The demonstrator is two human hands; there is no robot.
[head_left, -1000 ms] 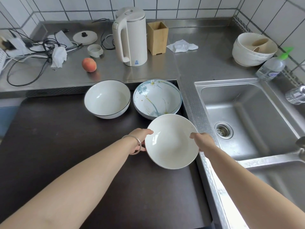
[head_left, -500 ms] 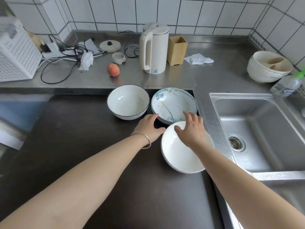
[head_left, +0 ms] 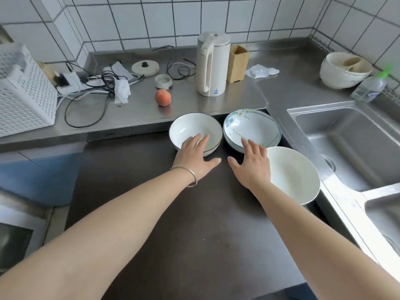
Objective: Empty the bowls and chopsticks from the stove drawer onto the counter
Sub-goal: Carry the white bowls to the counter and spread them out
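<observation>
Three bowls sit on the dark stove top. A white bowl with a dark rim is at the back. Right of it is a flower-patterned bowl, and a plain white bowl lies nearest the sink. My left hand hovers flat with its fingers spread over the near edge of the dark-rimmed bowl. My right hand is spread too, its fingertips over the patterned bowl's near rim and its palm beside the plain bowl. Neither hand holds anything. I see no chopsticks and no drawer.
The steel counter behind holds a white kettle, a wooden holder, a peach, cables, tissues, a lid and a white basket. A stack of bowls and a bottle stand by the sink.
Both hands set the plain white bowl down on the stove top and let go. They then moved forward with fingers spread, over the two back bowls.
</observation>
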